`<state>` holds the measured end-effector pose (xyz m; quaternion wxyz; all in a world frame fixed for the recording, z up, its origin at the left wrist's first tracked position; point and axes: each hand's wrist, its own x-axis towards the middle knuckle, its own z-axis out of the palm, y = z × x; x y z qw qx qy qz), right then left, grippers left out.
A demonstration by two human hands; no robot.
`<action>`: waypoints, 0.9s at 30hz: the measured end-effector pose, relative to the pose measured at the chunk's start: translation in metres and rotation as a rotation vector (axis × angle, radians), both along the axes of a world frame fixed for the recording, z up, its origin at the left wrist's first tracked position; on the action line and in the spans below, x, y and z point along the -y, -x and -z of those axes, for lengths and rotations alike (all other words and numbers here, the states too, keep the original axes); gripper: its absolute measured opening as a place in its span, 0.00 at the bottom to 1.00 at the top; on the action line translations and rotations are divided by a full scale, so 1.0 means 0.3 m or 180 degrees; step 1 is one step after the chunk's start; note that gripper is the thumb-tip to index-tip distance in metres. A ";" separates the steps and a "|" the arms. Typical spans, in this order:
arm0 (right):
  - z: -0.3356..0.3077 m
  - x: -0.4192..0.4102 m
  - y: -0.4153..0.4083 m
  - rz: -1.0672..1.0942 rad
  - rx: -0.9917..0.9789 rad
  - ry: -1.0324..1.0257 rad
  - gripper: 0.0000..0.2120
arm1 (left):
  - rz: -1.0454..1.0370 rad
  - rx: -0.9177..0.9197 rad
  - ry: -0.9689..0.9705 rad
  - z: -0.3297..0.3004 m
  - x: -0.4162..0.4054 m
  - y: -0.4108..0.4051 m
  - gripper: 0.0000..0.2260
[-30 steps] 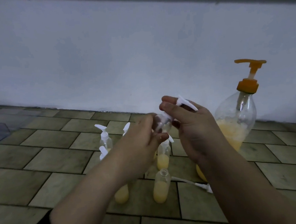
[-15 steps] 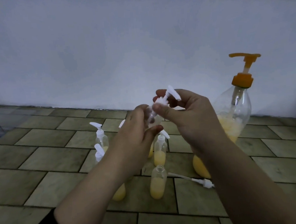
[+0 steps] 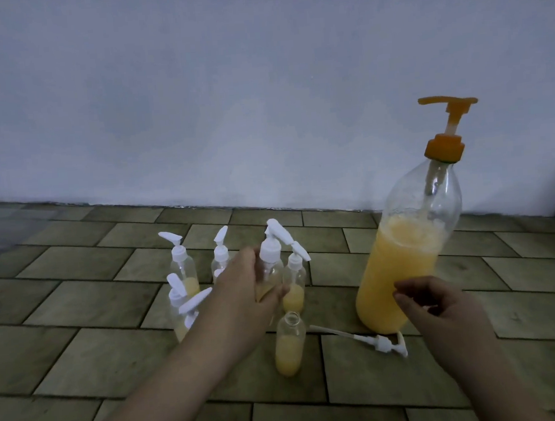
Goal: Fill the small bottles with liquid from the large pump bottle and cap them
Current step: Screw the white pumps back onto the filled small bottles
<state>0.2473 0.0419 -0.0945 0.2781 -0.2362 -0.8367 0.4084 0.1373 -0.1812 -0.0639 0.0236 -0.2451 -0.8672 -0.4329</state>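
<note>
Behind the left hand (image 3: 242,288), its gripped small bottle (image 3: 270,273) is half hidden.

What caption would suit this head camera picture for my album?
Left hand sets a capped small bottle among others; an uncapped bottle and loose pump cap wait beside the large pump bottle.

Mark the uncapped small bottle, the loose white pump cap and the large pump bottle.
uncapped small bottle (image 3: 289,351), head view, on its body.
loose white pump cap (image 3: 382,342), head view, on its collar.
large pump bottle (image 3: 401,267), head view, on its liquid-filled body.

The left hand (image 3: 242,291) covers the lower body of the small clear white-capped pump bottle (image 3: 270,260); both forearms run off the bottom edge
</note>
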 end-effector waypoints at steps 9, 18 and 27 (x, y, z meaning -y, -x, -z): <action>0.303 -0.026 -0.018 -0.0228 0.0903 -0.2154 0.11 | -0.0132 0.0214 0.0255 0.094 -0.022 -0.017 0.12; 0.375 -0.027 -0.025 -0.0004 0.1317 -0.1981 0.24 | -0.0386 0.0386 0.0355 0.180 -0.023 -0.015 0.13; 0.341 -0.011 -0.055 -0.0033 0.0374 -0.1639 0.19 | -0.0518 -0.0252 0.0191 0.145 -0.003 -0.063 0.33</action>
